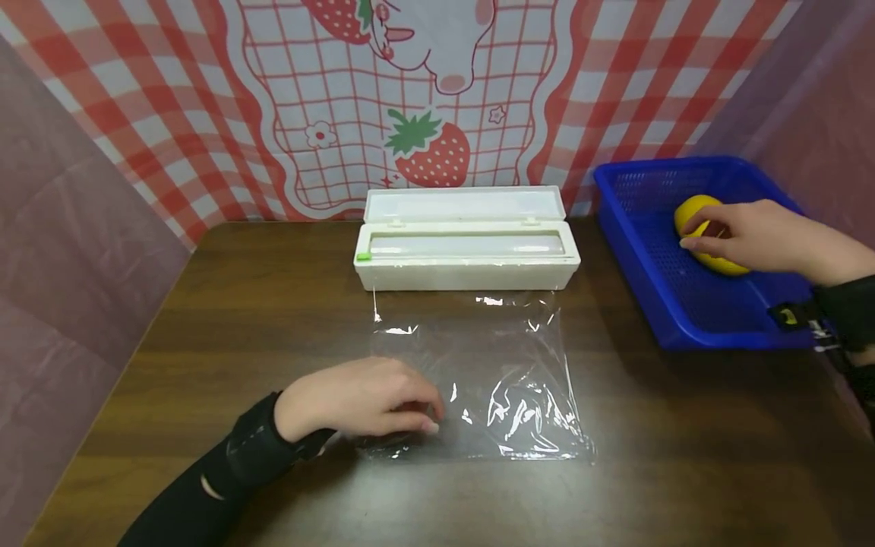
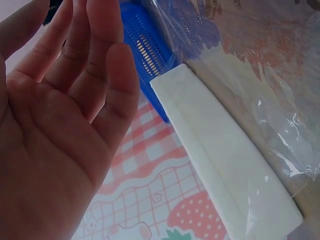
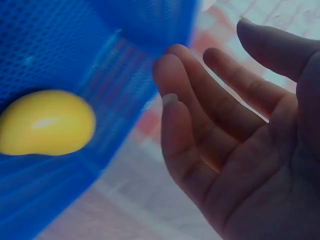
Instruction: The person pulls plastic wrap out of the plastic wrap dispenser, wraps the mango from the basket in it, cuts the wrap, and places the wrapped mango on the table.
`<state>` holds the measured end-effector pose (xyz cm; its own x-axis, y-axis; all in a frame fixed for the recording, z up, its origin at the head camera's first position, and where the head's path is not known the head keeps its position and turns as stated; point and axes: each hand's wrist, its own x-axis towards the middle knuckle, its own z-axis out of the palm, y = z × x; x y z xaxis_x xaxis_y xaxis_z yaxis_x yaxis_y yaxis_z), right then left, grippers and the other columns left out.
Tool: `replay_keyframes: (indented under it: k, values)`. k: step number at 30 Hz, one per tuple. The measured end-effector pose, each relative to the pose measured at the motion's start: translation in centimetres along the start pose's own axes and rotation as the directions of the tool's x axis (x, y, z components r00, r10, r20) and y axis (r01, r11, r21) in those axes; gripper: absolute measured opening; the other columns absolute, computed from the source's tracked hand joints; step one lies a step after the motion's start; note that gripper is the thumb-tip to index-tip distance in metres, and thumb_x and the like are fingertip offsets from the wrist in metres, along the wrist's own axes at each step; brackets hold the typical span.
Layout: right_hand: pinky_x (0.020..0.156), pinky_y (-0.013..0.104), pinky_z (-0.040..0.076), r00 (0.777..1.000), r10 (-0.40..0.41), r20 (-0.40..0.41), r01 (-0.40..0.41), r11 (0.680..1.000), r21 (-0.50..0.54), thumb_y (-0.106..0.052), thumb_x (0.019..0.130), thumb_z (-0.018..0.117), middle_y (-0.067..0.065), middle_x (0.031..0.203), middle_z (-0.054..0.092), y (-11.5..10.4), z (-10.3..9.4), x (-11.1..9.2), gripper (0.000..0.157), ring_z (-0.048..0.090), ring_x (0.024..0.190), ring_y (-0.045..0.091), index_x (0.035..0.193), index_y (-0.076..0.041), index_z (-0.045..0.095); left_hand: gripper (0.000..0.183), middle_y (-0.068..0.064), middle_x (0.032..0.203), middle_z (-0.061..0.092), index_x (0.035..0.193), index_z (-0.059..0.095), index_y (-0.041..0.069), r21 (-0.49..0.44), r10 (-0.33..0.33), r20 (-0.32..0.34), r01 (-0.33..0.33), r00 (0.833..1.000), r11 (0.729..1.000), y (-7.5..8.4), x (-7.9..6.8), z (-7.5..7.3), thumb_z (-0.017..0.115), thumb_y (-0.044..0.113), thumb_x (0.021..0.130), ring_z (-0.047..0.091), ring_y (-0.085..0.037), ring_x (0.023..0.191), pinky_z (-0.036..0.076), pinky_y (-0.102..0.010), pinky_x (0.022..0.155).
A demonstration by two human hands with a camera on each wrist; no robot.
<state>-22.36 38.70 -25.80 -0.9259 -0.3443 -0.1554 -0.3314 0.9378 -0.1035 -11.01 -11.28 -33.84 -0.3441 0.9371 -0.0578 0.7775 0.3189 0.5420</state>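
In the head view my left hand (image 1: 372, 399) is over the left part of a clear sheet of plastic wrap (image 1: 472, 365) on the table; whether it touches the film I cannot tell. Its fingers bend loosely in the left wrist view, holding nothing. The sheet stretches from a white wrap dispenser (image 1: 468, 275), whose lid stands up and shows the roll inside. At the right, my right hand (image 1: 759, 235) hovers over a blue basket (image 1: 642, 266). Beneath it lies a smooth yellow mango (image 3: 47, 122), partly hidden by the hand in the head view. The right wrist view shows relaxed fingers apart from the mango.
The dispenser stands at the back of the brown wooden table (image 1: 239, 304), with a green slider (image 1: 364, 257) at its left end. Behind it hangs a red checked cloth (image 1: 437, 114) with strawberries. The basket's raised rim stands at the table's right side.
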Motion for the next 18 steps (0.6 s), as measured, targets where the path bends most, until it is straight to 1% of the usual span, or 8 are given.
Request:
replay_keyframes:
  k: [3, 6, 9, 13, 18]
  values:
    - [0.063, 0.037, 0.047, 1.000, 0.020, 0.025, -0.020, 1.000, 0.020, -0.030, 0.103, 0.055, 0.013, 0.098, 0.068, 2.1, 0.1, 1.0, 0.040, 0.062, 0.078, 0.023, 0.122, 0.005, 0.059, 0.017, 0.020, 0.087, 0.060, 0.104, 0.071, 0.021, -0.011, 0.003, 0.009, -0.003, 1.000, 1.000, 0.0, 0.0, 0.1, 0.062, 0.035, 0.099, 0.052, 0.004, 0.075, 0.044, -0.016, 0.073]
    - [0.062, 0.037, 0.046, 0.998, 0.048, 0.045, -0.049, 0.999, 0.021, -0.030, 0.105, 0.051, 0.013, 0.094, 0.067, 3.8, 0.0, 2.1, 0.044, 0.061, 0.075, 0.023, 0.123, 0.009, 0.056, 0.018, 0.020, 0.087, 0.060, 0.104, 0.070, 0.021, -0.018, 0.003, 0.013, -0.003, 1.000, 1.000, 0.0, -0.1, 0.1, 0.062, 0.036, 0.100, 0.052, 0.004, 0.076, 0.045, -0.015, 0.073]
    - [0.065, 0.044, 0.048, 0.996, 0.066, 0.066, -0.067, 0.998, 0.013, -0.030, 0.106, 0.047, 0.019, 0.094, 0.066, 5.2, -0.1, 3.0, 0.046, 0.061, 0.077, 0.029, 0.124, 0.012, 0.054, 0.019, 0.020, 0.089, 0.061, 0.105, 0.071, 0.021, -0.023, 0.002, 0.014, -0.002, 1.000, 1.000, -0.1, -0.1, 0.2, 0.061, 0.036, 0.100, 0.053, 0.005, 0.076, 0.045, -0.015, 0.073]
    - [0.074, 0.056, 0.047, 0.992, 0.090, 0.085, -0.090, 0.996, 0.006, -0.028, 0.107, 0.043, 0.033, 0.104, 0.061, 6.9, -0.1, 3.9, 0.048, 0.060, 0.087, 0.043, 0.124, 0.017, 0.050, 0.018, 0.020, 0.089, 0.061, 0.105, 0.071, 0.021, -0.024, 0.001, 0.014, -0.001, 1.000, 1.000, -0.1, 0.0, 0.2, 0.061, 0.036, 0.100, 0.053, 0.005, 0.076, 0.045, -0.015, 0.073]
    - [0.082, 0.063, 0.042, 0.985, 0.125, 0.117, -0.125, 0.992, 0.000, -0.027, 0.106, 0.043, 0.045, 0.119, 0.049, 8.5, 0.5, 4.8, 0.052, 0.053, 0.100, 0.055, 0.129, 0.020, 0.043, 0.016, 0.020, 0.088, 0.061, 0.105, 0.071, 0.021, -0.031, 0.005, 0.014, -0.005, 1.000, 1.000, 0.0, 0.0, 0.2, 0.063, 0.033, 0.099, 0.053, 0.005, 0.075, 0.045, -0.014, 0.072]
